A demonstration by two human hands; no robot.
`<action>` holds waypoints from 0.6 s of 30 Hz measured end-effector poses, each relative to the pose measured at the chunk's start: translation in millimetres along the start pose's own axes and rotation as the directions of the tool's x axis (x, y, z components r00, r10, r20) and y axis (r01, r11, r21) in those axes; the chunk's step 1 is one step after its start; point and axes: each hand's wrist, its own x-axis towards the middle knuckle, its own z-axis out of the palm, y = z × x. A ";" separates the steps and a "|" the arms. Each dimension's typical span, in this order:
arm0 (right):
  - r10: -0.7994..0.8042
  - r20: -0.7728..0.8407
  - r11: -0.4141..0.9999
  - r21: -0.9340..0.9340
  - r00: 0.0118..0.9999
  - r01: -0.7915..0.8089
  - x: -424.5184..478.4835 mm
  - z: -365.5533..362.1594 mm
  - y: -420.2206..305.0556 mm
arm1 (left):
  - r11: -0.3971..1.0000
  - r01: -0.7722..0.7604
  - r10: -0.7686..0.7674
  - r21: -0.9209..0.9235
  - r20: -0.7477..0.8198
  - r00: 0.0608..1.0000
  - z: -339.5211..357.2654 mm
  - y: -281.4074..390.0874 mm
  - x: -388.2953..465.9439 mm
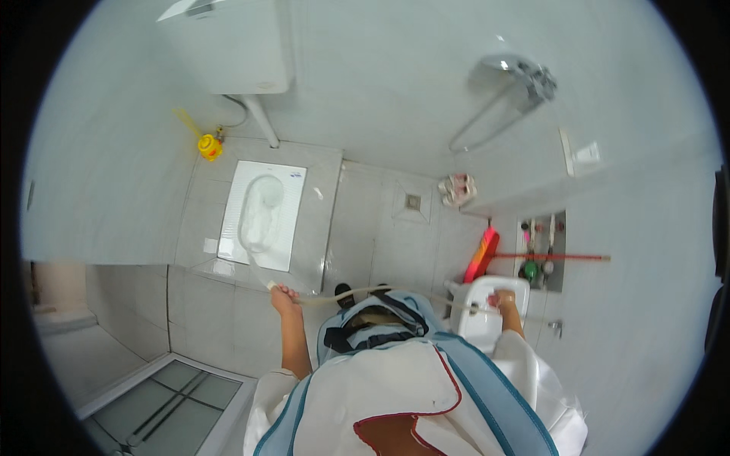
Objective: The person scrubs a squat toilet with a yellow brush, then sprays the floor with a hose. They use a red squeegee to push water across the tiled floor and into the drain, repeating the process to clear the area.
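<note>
My left hand (285, 298) grips the end of a pale flexible hose (365, 290), and water runs from it toward the white squat toilet (268, 214). The hose crosses in front of my body to the right, over a white washbasin (476, 325), toward a metal tap (555, 327) on the right wall. Over the basin is my right hand (504, 298), its fingers blurred. Something pinkish shows at its fingertips, and whether it is held cannot be made out. Water wets the toilet bowl and the raised tiled step (317, 199).
A red broom (482, 255) leans beside a wall recess with pipes (550, 279). Shoes (458, 190) stand near a floor drain (413, 202). A yellow holder (210, 148) sits below the cistern (245, 51). A shower mixer (536, 82) and a glazed door (177, 399) are also visible.
</note>
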 end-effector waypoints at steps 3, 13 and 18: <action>0.284 0.076 -0.058 0.996 0.956 -0.062 27.1 22.8 -20.7 | 0.996 -0.082 0.084 -0.039 0.030 0.996 10.5 12.2 -24.0; -0.125 -0.117 0.654 0.737 0.985 0.170 122.8 59.2 -89.6 | 0.904 -0.417 0.401 -0.099 -0.149 0.904 45.6 49.0 -91.9; -0.668 -0.235 0.432 0.650 0.706 0.625 50.5 -92.3 -327.3 | 0.868 -0.467 0.425 -0.169 -0.234 0.874 57.9 55.6 -139.4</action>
